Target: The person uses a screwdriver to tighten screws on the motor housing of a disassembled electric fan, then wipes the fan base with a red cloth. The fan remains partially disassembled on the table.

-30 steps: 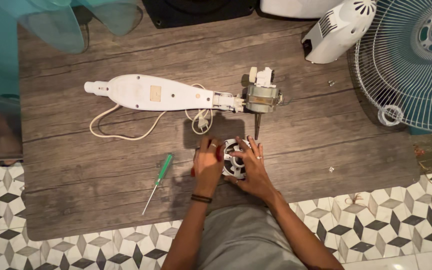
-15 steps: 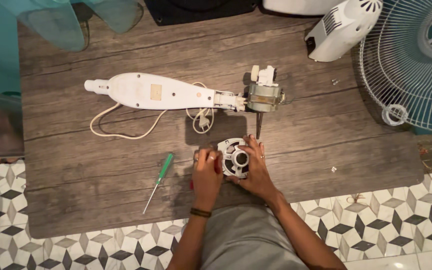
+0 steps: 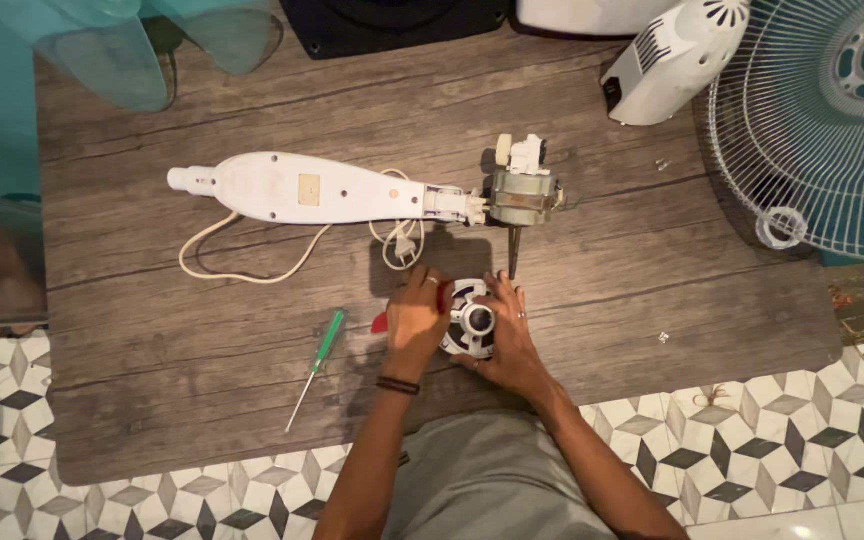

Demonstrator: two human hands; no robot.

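Between my two hands sits a round metal motor housing (image 3: pixel 472 325), near the front edge of the wooden surface (image 3: pixel 152 380). My left hand (image 3: pixel 415 318) curls around its left side, my right hand (image 3: pixel 508 335) cups its right side, fingers bent against the rim; both grip it. I see a silvery disc with curved slots and a pale hub at its centre. Left of my hands lies a green-handled screwdriver (image 3: pixel 317 367). Farther off rests a white fan neck (image 3: pixel 297 188) with its motor (image 3: pixel 522 195) and cord (image 3: pixel 242 268). Beyond, at right, stand a white casing (image 3: pixel 674 62) and wire fan guard (image 3: pixel 822 130).
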